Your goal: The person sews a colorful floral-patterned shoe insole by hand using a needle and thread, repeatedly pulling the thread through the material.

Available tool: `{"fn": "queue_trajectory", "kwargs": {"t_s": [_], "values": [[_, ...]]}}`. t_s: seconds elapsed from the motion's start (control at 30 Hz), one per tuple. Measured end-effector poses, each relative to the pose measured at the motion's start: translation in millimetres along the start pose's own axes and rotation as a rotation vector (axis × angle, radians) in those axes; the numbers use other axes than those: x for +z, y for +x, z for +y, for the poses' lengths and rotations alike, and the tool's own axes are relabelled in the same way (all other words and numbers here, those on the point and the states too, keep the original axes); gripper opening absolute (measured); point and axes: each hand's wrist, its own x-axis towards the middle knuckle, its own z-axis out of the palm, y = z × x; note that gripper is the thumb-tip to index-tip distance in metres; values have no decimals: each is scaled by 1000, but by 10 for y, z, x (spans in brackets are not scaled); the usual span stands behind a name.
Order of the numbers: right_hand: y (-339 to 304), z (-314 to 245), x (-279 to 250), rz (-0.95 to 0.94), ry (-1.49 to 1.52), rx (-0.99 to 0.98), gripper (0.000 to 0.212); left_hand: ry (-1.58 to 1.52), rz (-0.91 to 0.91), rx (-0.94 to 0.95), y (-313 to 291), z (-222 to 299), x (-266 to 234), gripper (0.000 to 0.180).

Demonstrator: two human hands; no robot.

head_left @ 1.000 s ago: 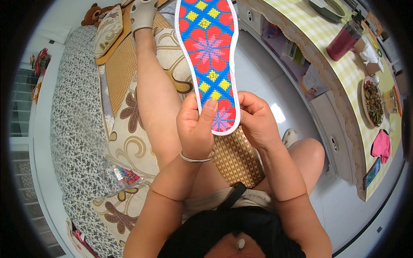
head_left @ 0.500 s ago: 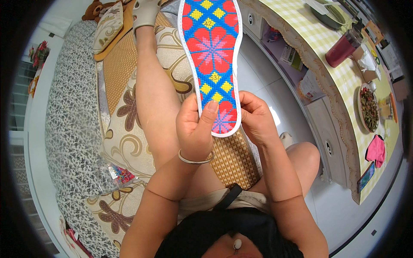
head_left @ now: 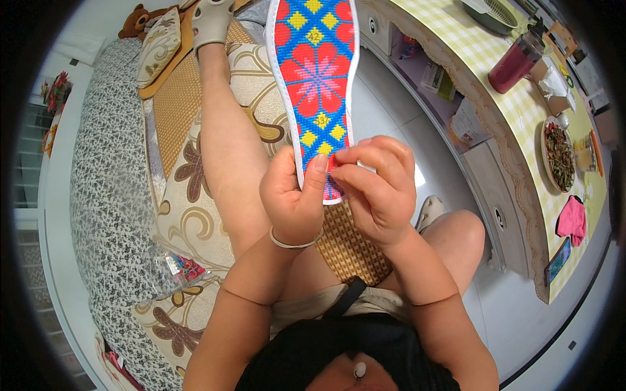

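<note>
An embroidered insole (head_left: 317, 81) with a white edge, red flowers, blue bands and yellow diamonds points away from me, its top cut off by the frame. My left hand (head_left: 292, 195) grips the insole's near left edge, thumb on the patterned face and fingers behind. Over the near right part of the insole, my right hand (head_left: 381, 189) has thumb and forefinger drawn together in a pinch at the stitched surface. Whatever lies between those fingertips is too small to make out. Part of the heel is hidden behind the right fingers.
On the right stands a table with a checked cloth (head_left: 450, 29), bearing a dark red bottle (head_left: 508, 68), a plate of food (head_left: 557, 153), a pink cloth (head_left: 571, 220) and a phone (head_left: 558, 260). A bag of coloured threads (head_left: 186, 267) lies left on the patterned sofa cover.
My right hand has moved from the insole's right edge to over its face, fingers now pinched there. The insole has tilted slightly; my left hand keeps its grip.
</note>
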Motion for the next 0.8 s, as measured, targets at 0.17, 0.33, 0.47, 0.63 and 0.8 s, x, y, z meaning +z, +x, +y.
{"fn": "queue_trajectory", "kwargs": {"t_s": [0.17, 0.33, 0.47, 0.63, 0.8], "values": [[62, -308, -244, 184, 1158, 580, 3, 53, 81, 14, 62, -22, 14, 8], [208, -296, -648, 509, 810, 215, 7, -7, 92, 29, 119, 52, -10, 8], [114, -299, -374, 144, 153, 535, 17, -17, 77, 24, 64, 29, 19, 8], [35, -104, -87, -31, -142, 140, 18, -46, 67, 20, 61, 48, 0, 7], [7, -76, -5, -17, -146, 100, 18, -11, 85, 49, 66, 105, 23, 7]]}}
